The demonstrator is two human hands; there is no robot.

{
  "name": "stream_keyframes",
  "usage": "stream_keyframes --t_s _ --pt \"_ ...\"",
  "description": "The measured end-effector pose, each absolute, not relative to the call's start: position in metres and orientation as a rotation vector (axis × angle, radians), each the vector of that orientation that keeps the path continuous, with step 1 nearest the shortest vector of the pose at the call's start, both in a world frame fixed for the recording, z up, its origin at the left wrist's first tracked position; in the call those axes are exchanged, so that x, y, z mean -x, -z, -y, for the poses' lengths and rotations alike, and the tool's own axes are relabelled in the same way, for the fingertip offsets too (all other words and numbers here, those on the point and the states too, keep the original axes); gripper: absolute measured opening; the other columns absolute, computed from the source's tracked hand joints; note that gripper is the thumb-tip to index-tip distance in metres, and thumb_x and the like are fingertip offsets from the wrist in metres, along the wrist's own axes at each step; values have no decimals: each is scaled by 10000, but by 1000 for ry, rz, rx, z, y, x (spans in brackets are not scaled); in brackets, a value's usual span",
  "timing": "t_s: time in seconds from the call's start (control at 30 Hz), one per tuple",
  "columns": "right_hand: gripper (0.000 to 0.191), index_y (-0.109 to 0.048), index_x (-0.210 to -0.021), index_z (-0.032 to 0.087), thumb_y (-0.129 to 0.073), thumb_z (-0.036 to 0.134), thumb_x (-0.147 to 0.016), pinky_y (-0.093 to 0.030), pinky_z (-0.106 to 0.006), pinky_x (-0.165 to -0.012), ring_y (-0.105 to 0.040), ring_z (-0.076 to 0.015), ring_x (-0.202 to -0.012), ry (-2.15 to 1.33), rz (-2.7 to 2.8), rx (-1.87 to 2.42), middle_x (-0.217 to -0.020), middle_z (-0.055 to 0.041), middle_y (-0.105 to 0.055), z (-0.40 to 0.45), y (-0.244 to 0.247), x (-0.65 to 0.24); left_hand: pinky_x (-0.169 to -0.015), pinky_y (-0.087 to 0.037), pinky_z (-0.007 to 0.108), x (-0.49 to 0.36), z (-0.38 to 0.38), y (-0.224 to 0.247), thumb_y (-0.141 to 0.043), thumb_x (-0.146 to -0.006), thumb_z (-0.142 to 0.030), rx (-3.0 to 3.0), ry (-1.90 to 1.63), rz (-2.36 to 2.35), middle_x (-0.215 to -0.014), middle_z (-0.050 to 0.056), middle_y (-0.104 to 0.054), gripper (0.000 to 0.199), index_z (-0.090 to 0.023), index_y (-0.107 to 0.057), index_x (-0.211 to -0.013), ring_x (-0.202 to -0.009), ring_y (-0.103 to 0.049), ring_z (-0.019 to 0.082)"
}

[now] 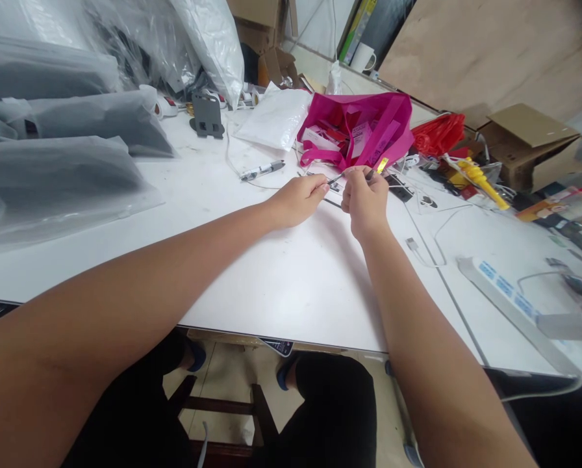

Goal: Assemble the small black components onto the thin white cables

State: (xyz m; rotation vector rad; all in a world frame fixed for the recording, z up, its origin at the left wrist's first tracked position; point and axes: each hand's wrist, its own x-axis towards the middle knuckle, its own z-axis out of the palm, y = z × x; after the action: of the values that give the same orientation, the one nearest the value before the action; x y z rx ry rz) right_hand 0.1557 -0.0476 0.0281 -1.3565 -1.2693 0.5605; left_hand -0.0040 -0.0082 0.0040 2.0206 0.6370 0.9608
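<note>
Both hands are raised over the white table (291,279), close together, in front of a magenta fabric bag (393,123). My left hand (299,200) is closed, with thumb and fingers pinching one end of a thin dark strand-like item (336,179). The other end runs into my right hand (366,201), whose fingers are curled around it. Its exact kind is too small to make out. A small yellow piece (382,165) shows just beyond my right hand. Pens (262,171) lie left of my left hand.
Grey plastic-wrapped packages (52,175) lie at the left. Behind are a dark phone stand (207,116) and a white bubble mailer (276,117). Rightward are a black adapter (398,188), a cable plug (412,244), a power strip (505,292) and a cardboard box (525,143).
</note>
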Motion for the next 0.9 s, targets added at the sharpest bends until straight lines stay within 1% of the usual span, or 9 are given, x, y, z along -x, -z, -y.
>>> stream_keyframes --t_s 0.13,0.33,0.47,0.63,0.73,0.9 --pt "307 -478 -790 248 -709 423 -891 -258 -232 -429 -283 -81 -514 -536 1156 1341 -629 70 -330 50 -29 -151 -713 -337 341 3 8 -3 -450 -1054 -258 -2020 -972 -634 -740 -16 -472 298 -233 -385 -764 -739 -472 161" --pt "292 -515 -765 241 -751 380 -867 -269 -247 -419 -268 -63 -462 -603 1166 1354 -602 93 -312 52 -30 -149 -684 -310 353 3 7 -3 -446 -1066 -274 -2030 -991 -644 -720 -17 -465 317 -235 -381 -758 -691 -422 157" --pt "261 -538 -752 234 -757 317 -865 -251 -252 -414 -269 -59 -448 -622 1133 1360 -589 91 -336 53 -31 -147 -684 -305 363 3 7 -2 -445 -1066 -265 -2036 -1005 -654 -720 -13 -474 320 -237 -385 -753 -689 -428 160" --pt "274 -544 -768 235 -775 346 -865 -265 -256 -415 -273 -58 -447 -621 1154 1350 -596 89 -359 54 -31 -146 -682 -309 365 3 5 -2 -443 -1069 -264 -2044 -1020 -655 -722 -7 -478 321 -236 -390 -754 -696 -436 161" --pt "266 -555 -765 230 -787 335 -845 -258 -258 -409 -271 -56 -449 -641 1139 1349 -591 87 -370 54 -32 -145 -676 -311 365 3 5 -2 -448 -1071 -271 -2040 -1025 -664 -713 -6 -481 326 -236 -394 -752 -694 -444 161" --pt "333 -531 -736 234 -837 347 -805 -231 -254 -401 -256 -48 -442 -684 1128 1316 -577 92 -355 55 -32 -144 -687 -315 364 3 5 -2 -456 -1065 -258 -2030 -1037 -658 -727 -5 -483 321 -233 -413 -748 -704 -446 158"
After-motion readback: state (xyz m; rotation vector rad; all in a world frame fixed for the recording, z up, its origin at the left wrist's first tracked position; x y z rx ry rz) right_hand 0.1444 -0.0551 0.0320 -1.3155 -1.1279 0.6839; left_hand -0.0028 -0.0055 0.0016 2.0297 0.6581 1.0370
